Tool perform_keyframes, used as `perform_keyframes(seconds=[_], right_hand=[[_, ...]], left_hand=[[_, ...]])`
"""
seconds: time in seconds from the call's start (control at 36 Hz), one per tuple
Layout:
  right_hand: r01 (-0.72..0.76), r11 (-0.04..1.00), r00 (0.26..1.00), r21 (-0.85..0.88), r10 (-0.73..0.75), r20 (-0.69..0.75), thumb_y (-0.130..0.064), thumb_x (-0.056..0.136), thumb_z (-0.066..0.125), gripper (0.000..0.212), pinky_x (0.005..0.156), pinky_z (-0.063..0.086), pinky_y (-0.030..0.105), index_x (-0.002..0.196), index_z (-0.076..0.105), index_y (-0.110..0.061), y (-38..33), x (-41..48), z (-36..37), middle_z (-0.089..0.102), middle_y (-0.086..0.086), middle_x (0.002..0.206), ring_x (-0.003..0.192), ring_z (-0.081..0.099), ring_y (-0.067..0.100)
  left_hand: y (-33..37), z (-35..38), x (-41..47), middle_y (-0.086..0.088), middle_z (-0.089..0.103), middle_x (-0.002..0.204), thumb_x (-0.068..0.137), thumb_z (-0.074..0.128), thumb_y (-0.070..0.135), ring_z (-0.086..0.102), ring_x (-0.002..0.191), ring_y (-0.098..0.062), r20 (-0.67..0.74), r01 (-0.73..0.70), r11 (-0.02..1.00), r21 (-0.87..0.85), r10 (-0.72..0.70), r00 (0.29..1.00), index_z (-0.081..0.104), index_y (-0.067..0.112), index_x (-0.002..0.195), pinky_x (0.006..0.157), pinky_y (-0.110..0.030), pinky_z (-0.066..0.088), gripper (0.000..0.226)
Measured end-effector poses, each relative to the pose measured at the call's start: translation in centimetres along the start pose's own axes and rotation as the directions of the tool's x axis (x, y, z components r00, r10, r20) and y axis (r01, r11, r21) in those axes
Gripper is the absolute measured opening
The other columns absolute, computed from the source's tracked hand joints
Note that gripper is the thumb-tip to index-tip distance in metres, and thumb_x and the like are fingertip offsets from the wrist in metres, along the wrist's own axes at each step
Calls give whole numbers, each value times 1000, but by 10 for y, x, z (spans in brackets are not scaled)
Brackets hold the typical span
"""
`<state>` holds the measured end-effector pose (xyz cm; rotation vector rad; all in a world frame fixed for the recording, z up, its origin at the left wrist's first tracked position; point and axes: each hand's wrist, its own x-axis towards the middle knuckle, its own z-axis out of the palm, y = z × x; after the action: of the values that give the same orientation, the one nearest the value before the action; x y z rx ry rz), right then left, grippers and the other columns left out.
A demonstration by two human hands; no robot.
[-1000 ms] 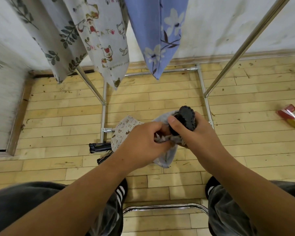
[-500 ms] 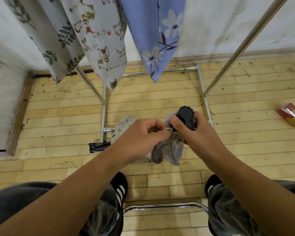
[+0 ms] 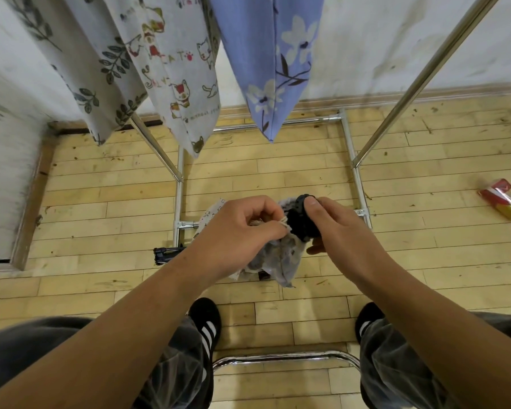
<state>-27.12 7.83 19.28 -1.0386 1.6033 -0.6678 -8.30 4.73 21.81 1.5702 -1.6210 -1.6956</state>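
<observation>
While both hands work above the wooden floor [image 3: 101, 202], the head view shows me the left hand [image 3: 242, 228] with its grip pinching a pale cord [image 3: 283, 228] at the mouth of a small grey cloth pouch [image 3: 278, 261], which hangs between the two hands. The right hand [image 3: 340, 234] has its grip curled round a black ridged disc [image 3: 300, 224], thumb on top, held against the pouch. I judge this to be the bagging step. The next move calls for widening the mouth and slipping the disc inside without snagging the cord.
</observation>
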Motion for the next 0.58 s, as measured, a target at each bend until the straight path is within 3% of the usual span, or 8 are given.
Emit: perform_keyframes(seconds=[0.11, 0.19, 0.25, 0.36, 0.44, 0.58], right_hand=[[47, 996, 999, -80, -47, -5, -57, 100, 50, 27, 79, 62, 47, 102, 68, -36, -1, -1, -1, 73, -4, 90, 85, 70, 13], [58, 996, 998, -61, -57, 12, -52, 100, 54, 23, 75, 60, 31, 104, 67, -33, -2, 0, 0, 72, -6, 99, 87, 69, 2], [59, 998, 998, -7, -59, 32, -48, 102, 53, 20, 78, 56, 25, 111, 67, -36, -3, -1, -1, 70, -10, 109, 96, 67, 0], [72, 997, 994, 20, -74, 86, -38, 104, 51, 27, 88, 55, 25, 126, 64, -46, -4, -1, -1, 65, -19, 122, 111, 62, 1], [63, 998, 993, 30, -66, 99, -33, 104, 50, 25, 91, 57, 29, 116, 71, -42, -4, -1, 0, 72, -20, 111, 108, 65, 0], [43, 999, 997, 32, -45, 61, -40, 101, 54, 20, 92, 60, 44, 104, 74, -38, -1, 1, -1, 74, -14, 99, 98, 70, 7]], left_hand=[[2, -1, -1, 10, 64, 76, 92, 71, 22, 57, 68, -6, -1, -48, 999, 7, 48, 999, 70, 27, 83, 64, -16, 47, 10], [3, 0, -3, 15, 67, 79, 93, 71, 23, 60, 71, 2, -4, -91, 996, 18, 91, 996, 70, 30, 85, 66, -12, 48, 11], [4, 0, -3, 13, 68, 84, 94, 71, 25, 62, 75, 1, 5, -103, 994, 22, 103, 995, 71, 32, 87, 70, -15, 49, 10], [4, -2, -3, 9, 68, 85, 95, 67, 20, 62, 77, -5, 19, -113, 994, 14, 112, 993, 70, 31, 89, 73, -24, 52, 13], [1, -2, -1, 8, 65, 80, 98, 64, 17, 58, 73, -10, 17, -111, 994, 8, 111, 994, 69, 32, 88, 72, -30, 52, 19], [2, -1, -3, 7, 63, 78, 102, 58, 19, 62, 71, -13, 37, -128, 992, 21, 127, 991, 61, 29, 92, 83, -52, 60, 15]])
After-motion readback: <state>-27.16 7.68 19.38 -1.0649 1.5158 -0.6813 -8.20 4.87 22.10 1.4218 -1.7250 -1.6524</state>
